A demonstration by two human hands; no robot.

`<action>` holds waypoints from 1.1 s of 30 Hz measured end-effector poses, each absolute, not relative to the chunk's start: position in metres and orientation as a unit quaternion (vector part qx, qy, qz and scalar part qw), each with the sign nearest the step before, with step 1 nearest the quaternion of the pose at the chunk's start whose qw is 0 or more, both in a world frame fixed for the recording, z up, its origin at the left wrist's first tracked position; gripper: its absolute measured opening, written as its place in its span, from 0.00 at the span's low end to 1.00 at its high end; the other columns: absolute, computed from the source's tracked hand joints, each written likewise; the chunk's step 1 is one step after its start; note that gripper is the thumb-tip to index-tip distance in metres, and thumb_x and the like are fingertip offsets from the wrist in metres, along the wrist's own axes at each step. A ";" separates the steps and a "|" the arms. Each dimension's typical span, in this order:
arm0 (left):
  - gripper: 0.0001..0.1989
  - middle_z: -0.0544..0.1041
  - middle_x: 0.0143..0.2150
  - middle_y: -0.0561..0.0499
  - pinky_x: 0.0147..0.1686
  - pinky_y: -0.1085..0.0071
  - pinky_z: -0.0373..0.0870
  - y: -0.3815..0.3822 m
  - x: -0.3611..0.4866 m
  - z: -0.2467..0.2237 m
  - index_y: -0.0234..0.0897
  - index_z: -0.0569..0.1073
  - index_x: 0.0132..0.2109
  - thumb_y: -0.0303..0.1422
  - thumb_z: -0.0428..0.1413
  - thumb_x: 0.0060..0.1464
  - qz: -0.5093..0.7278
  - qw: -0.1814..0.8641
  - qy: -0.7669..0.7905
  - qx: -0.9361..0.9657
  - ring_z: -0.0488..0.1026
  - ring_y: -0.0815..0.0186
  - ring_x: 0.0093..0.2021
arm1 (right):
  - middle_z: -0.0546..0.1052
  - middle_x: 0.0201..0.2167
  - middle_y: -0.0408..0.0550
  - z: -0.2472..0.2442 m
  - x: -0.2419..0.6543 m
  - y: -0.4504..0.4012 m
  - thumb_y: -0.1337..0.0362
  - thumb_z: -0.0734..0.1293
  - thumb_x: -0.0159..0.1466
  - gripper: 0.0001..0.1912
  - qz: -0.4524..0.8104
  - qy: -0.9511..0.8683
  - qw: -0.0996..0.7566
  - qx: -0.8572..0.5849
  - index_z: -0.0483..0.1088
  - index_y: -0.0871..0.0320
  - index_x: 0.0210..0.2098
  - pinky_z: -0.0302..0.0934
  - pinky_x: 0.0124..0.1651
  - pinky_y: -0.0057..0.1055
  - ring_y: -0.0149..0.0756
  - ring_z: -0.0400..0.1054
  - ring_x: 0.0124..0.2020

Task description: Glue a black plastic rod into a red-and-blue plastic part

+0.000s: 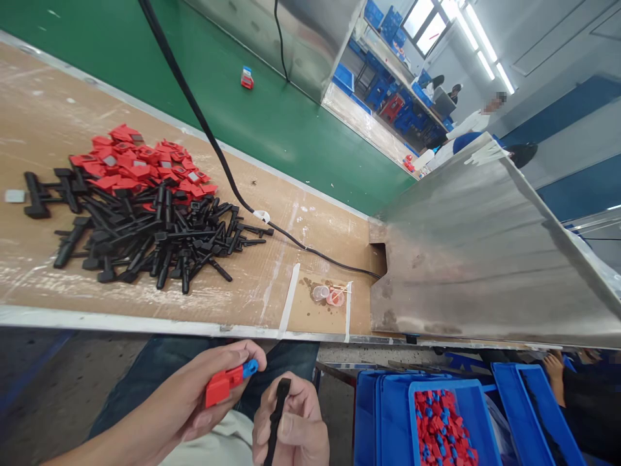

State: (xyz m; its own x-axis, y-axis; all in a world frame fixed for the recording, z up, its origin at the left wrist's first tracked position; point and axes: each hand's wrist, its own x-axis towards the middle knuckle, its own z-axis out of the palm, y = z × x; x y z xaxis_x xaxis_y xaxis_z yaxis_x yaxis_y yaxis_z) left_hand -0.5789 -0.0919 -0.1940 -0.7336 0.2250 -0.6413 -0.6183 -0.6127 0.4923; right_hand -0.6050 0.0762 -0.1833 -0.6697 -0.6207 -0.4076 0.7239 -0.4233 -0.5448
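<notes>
My left hand (194,395) grips a small red plastic piece with a blue tip (228,380), held over my lap below the table's front edge. Just to its right, my right hand (291,427) pinches a black plastic strip (277,414) upright between thumb and fingers. The two parts are close together but apart. On the brown table (272,272) to the upper left lies a heap of black strips (150,236), and behind it a pile of red pieces (140,165).
A black cable (213,145) crosses the table toward a metal chute (475,252) on the right. Two small cups (328,295) sit in a taped square. Blue bins (444,424) at lower right hold red-and-blue pieces. A green belt (272,110) runs behind; people stand far back.
</notes>
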 end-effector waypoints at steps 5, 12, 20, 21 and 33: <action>0.33 0.49 0.14 0.63 0.13 0.79 0.39 -0.092 -0.578 -0.198 0.40 0.77 0.42 0.65 0.65 0.46 0.854 0.247 0.367 -0.275 0.38 0.76 0.15 | 0.74 0.19 0.36 -0.195 -0.603 0.081 0.55 0.85 0.51 0.25 -0.862 0.335 0.376 0.066 0.70 0.54 0.37 0.54 0.14 0.17 0.23 0.56 0.11; 0.32 0.52 0.16 0.63 0.13 0.79 0.40 -0.091 -0.580 -0.198 0.40 0.75 0.40 0.64 0.67 0.44 0.855 0.242 0.368 -0.274 0.38 0.77 0.15 | 0.75 0.19 0.43 -0.196 -0.602 0.091 0.59 0.82 0.52 0.12 -0.878 0.298 0.359 0.107 0.79 0.58 0.27 0.63 0.16 0.19 0.28 0.68 0.15; 0.31 0.52 0.17 0.63 0.13 0.80 0.41 -0.092 -0.579 -0.198 0.40 0.75 0.39 0.64 0.66 0.45 0.857 0.236 0.363 -0.280 0.39 0.77 0.16 | 0.77 0.23 0.41 -0.236 -0.578 0.098 0.57 0.91 0.41 0.25 -0.900 0.336 0.212 0.179 0.81 0.53 0.34 0.69 0.24 0.15 0.27 0.74 0.23; 0.32 0.52 0.17 0.63 0.13 0.80 0.41 -0.092 -0.579 -0.198 0.40 0.75 0.40 0.64 0.66 0.45 0.856 0.236 0.365 -0.279 0.39 0.77 0.16 | 0.75 0.22 0.40 -0.242 -0.575 0.097 0.55 0.91 0.43 0.25 -0.896 0.355 0.195 0.181 0.81 0.53 0.34 0.68 0.23 0.16 0.25 0.70 0.20; 0.36 0.52 0.16 0.64 0.16 0.76 0.45 -0.084 -0.570 -0.212 0.41 0.72 0.45 0.68 0.62 0.47 0.821 0.205 0.448 -0.289 0.40 0.75 0.16 | 0.75 0.31 0.44 -0.186 -0.601 0.076 0.54 0.88 0.53 0.14 -0.889 0.386 0.226 0.096 0.87 0.54 0.32 0.54 0.21 0.12 0.17 0.60 0.22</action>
